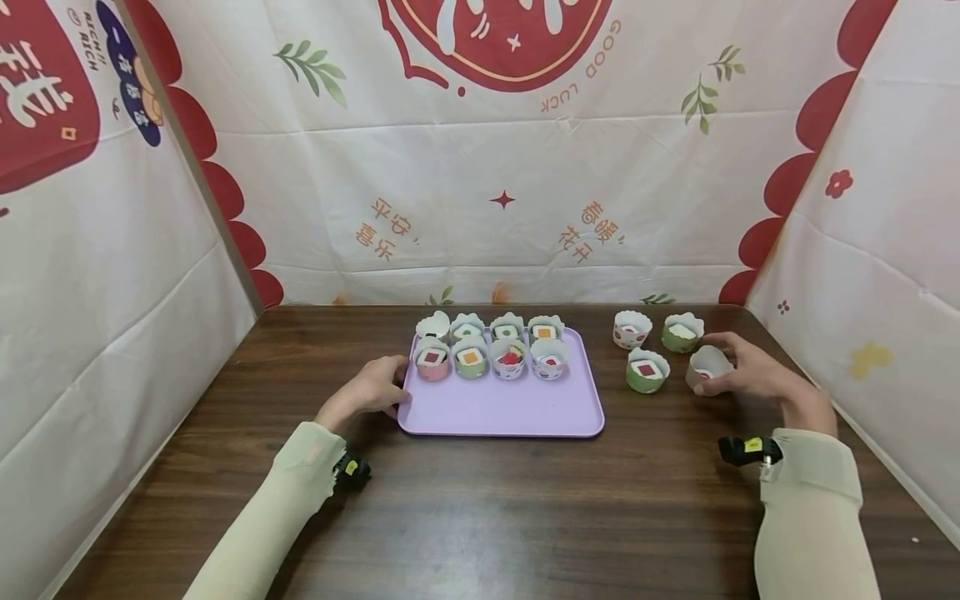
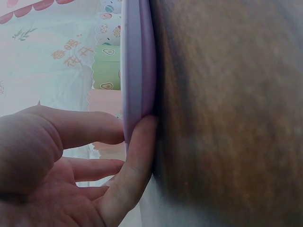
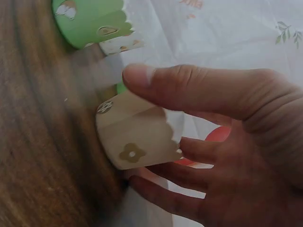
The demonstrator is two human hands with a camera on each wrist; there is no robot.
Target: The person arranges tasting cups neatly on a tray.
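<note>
A lilac tray lies on the brown table. My left hand pinches its left edge, with thumb and a finger on either side of the rim in the left wrist view. Several small paper baking cups with treats inside stand on the tray in two rows, including a pink cup at the front left. To the right of the tray, my right hand holds a beige paper baking cup between thumb and fingers. That cup is upright, at table level. Its contents are mostly hidden.
Near my right hand stand a green cup with a dark red square, another green cup and a white patterned cup. Printed cloth walls enclose the table at the back and sides.
</note>
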